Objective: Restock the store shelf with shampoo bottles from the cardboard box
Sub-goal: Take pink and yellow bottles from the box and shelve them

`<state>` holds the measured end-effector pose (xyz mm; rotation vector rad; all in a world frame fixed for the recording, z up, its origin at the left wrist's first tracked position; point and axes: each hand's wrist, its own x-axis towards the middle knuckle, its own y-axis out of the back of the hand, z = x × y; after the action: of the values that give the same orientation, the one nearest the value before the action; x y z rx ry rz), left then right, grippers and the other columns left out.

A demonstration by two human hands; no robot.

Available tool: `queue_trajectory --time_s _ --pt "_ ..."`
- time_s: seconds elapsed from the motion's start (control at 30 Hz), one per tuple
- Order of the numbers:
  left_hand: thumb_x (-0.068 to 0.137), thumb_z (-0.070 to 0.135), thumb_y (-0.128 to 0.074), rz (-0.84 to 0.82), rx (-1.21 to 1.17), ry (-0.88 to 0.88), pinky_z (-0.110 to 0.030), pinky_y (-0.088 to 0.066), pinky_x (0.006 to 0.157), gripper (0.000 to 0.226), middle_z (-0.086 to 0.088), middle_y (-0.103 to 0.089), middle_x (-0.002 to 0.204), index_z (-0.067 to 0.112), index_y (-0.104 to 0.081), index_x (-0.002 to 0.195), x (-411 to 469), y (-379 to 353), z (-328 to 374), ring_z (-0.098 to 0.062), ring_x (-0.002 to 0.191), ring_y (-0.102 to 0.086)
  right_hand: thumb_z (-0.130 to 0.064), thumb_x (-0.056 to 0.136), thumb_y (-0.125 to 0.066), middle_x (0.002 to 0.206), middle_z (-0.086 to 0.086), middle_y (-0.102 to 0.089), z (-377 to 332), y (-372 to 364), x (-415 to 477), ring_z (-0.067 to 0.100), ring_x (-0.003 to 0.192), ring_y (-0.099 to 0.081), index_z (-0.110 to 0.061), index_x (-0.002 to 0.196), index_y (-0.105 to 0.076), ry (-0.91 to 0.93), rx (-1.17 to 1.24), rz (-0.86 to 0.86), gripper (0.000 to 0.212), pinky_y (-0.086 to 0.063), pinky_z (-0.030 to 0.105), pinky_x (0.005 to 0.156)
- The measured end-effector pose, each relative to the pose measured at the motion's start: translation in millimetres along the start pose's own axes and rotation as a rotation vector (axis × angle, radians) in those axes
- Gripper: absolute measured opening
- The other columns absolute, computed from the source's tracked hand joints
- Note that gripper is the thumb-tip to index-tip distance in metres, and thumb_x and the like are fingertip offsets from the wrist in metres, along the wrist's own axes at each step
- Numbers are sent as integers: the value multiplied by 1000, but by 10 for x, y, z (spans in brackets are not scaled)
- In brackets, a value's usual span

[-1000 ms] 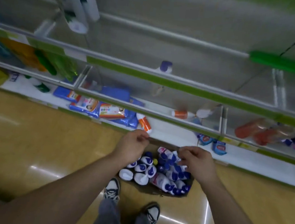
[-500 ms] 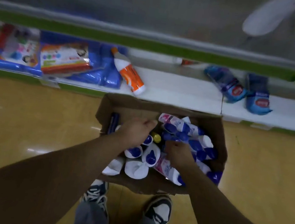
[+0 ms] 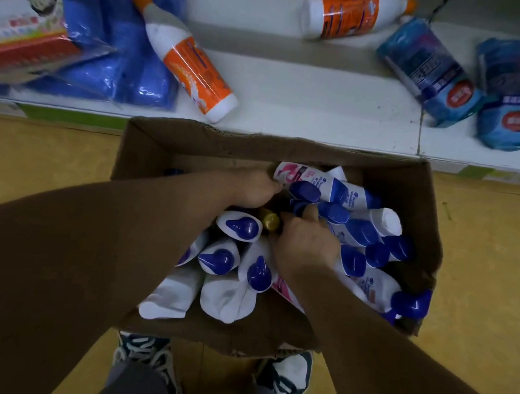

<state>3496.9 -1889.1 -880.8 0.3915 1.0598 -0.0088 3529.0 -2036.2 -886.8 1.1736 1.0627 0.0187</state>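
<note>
Both hands are sitting low inside the cardboard box (image 3: 193, 147). The left hand (image 3: 251, 187) fingers are lying curled against the end of a pink-labelled shampoo bottle (image 3: 306, 177). The right hand (image 3: 307, 242) fingers are lying curled among blue-capped shampoo bottles (image 3: 358, 232), which are piling under and right of them. Whether either hand is gripping a bottle: cannot tell. The store shelf (image 3: 311, 105) is running beyond the fingers, with an orange-labelled bottle (image 3: 193, 63) lying on it.

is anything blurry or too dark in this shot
Head view: dim overall, both forearms almost flat shadow; packs at upper left and the orange bottles on the shelf smear with motion blur; shampoo bottles in the box read sharper.
</note>
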Motion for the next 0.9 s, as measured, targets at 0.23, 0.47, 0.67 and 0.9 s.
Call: queue_trajectory --time_s 0.23,0.47,0.67,0.9 --pt "106 38 -35 -57 -38 32 -29 -39 97 44 -11 -59 134 9 -60 128 162 -12 -11 -24 116 -56 -42 97 -50 126 7 -44 -50 -40 91 30 119 -47 -30 123 -60 -5 -41 110 30 -39 49 95" --pt "104 41 -40 -20 -224 15 -30 -40 101 38 -3 -68 112 18 -70 100 -23 113 -13 -20 109 -59 -52 96 -51 129 4 -48 102 85 -105 28 122 -46 -31 130 -56 48 179 190 41 -42 45 95" --pt "97 55 -44 86 -371 -13 -38 -42 107 39 4 -71 113 29 -71 87 -639 255 102 -17 106 -63 -61 97 -40 90 -2 -64 200 478 -456 24 89 -59 -28 109 -62 133 440 250 41 -41 31 63" --pt "88 58 -58 165 -613 -56 -35 -42 108 42 6 -72 114 24 -77 100 -1759 542 492 -15 110 -65 -55 96 -41 88 -5 -71 187 1416 -1234 18 77 -66 -34 119 -59 195 656 280 36 -53 38 61"
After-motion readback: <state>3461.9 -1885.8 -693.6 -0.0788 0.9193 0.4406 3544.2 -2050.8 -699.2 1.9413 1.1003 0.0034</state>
